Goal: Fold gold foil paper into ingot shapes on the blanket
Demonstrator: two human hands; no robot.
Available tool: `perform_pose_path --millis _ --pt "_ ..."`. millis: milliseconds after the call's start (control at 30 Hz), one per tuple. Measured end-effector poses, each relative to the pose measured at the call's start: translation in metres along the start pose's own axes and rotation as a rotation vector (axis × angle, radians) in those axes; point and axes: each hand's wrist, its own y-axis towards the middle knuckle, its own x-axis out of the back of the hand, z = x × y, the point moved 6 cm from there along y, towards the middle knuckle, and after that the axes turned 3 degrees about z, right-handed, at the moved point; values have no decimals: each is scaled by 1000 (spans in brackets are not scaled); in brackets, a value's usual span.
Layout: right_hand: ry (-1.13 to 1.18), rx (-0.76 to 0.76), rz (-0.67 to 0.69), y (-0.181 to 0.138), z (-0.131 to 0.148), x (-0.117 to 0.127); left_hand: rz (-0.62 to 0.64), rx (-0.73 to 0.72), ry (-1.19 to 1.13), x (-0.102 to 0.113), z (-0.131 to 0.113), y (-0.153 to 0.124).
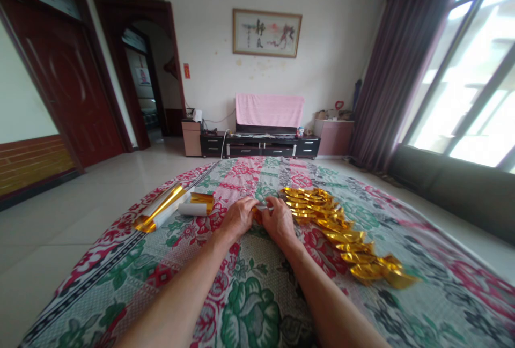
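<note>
Over the middle of the flowered tablecloth (249, 305), my left hand (240, 216) and my right hand (278, 220) meet around a small piece of gold foil paper (257, 215). Fingers of both hands are closed on it, and they hide most of its shape; a pale edge shows between them. Just right of my right hand lie rows of folded gold paper ingots (341, 235), running toward the right front. To the left of my left hand are loose, curled sheets of gold foil paper (161, 211) with white backs, and a smaller curled sheet (196, 204) beside them.
Beyond the round table's far edge stands a low black TV cabinet (245, 147), with a pink cloth (269, 109) draped over the TV. A purple curtain (392, 69) hangs by the window at right. At left is a dark red door (66, 74).
</note>
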Motion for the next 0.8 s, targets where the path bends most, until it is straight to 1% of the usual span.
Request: perform_pose_path --millis 200,467,567,633,700,800 --pt "52 59 13 -3 4 1 -21 -2 11 2 4 2" --pt "155 47 -57 -1 -5 4 60 -46 30 2 -1 0" --pt "197 134 12 -4 2 6 71 -81 0 3 -2 0" --pt "230 236 90 -9 10 7 85 -97 -32 3 -1 0" --pt "203 265 130 -12 13 9 99 -107 -63 3 0 0" --pt "134 266 152 -15 13 9 99 -117 -102 3 0 0"
